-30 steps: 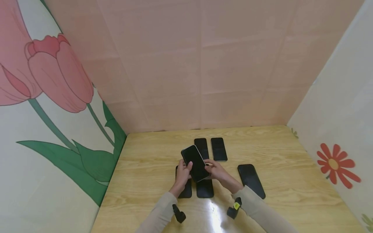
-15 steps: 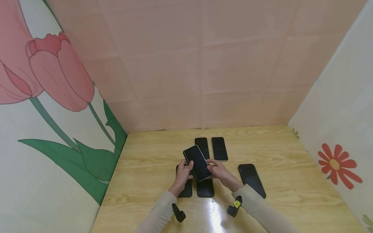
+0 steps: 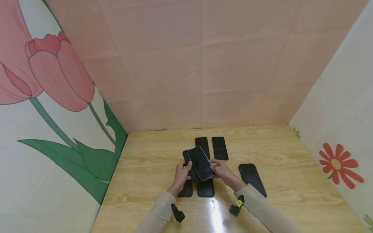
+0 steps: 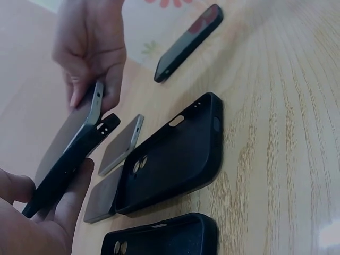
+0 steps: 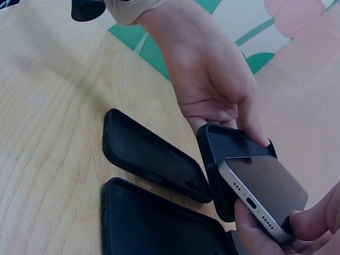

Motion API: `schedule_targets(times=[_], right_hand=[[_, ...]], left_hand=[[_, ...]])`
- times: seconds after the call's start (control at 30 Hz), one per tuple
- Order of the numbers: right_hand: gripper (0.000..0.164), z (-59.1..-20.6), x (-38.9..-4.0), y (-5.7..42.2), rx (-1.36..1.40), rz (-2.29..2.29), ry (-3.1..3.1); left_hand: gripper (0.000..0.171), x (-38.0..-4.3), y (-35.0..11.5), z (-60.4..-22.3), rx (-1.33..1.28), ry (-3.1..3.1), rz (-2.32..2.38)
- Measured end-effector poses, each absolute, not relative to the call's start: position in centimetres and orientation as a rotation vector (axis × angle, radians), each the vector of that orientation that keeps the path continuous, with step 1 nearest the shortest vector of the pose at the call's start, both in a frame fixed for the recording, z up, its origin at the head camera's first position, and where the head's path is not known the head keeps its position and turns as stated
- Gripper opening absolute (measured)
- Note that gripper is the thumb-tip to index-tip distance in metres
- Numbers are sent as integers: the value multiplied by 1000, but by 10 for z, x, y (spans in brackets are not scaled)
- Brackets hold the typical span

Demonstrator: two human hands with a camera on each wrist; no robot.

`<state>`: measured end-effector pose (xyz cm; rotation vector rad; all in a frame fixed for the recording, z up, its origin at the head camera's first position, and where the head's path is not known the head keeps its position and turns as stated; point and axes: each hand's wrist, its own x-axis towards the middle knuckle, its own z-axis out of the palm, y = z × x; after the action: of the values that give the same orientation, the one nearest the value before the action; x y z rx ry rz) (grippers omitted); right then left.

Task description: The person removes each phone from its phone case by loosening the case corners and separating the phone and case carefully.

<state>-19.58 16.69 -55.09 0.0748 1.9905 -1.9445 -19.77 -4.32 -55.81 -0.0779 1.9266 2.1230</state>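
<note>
In the head view, my left hand [image 3: 180,177] pinches a black phone case [image 3: 186,156] along its left side, thumb on top. My right hand [image 3: 225,173] grips the lower right end of a smartphone [image 3: 201,163] with a dark screen and a silver frame. The phone overlaps the case at an angle, its right part past the case's edge. From the right wrist, the silver edge of the phone [image 5: 260,204] stands outside the case [image 5: 234,141], whose dark inside shows. The left wrist view has the phone [image 4: 69,125] tilted against the case [image 4: 69,170].
Two empty black phone cases [image 3: 205,188] [image 5: 159,218] lie on the wooden table [image 3: 145,168] just below my hands. Behind them are two bare phones [image 3: 220,148] [image 4: 122,146]. A phone in a black case [image 3: 252,179] lies to the right. Printed walls surround the table.
The phone has come out of the case and shifted right in my right hand. The case now shows on its left, still in my left hand.
</note>
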Motion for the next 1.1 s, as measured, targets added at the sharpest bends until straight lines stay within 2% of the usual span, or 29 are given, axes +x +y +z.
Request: schedule_targets(times=[0.23,0.63,0.97,1.1], right_hand=[[39,-551,-195,170,119,-1879,2016],[37,-551,-195,175,134,-1881,2028],[37,-553,-195,182,134,-1887,2044],[37,-551,-194,184,140,-1897,2033]], left_hand=[[43,-201,-46,-571,-130,1955,2080],[41,-202,-47,-568,-155,1969,2079],[38,-185,-51,-529,-112,1956,2075],[38,-186,-50,-532,-105,1954,2084]])
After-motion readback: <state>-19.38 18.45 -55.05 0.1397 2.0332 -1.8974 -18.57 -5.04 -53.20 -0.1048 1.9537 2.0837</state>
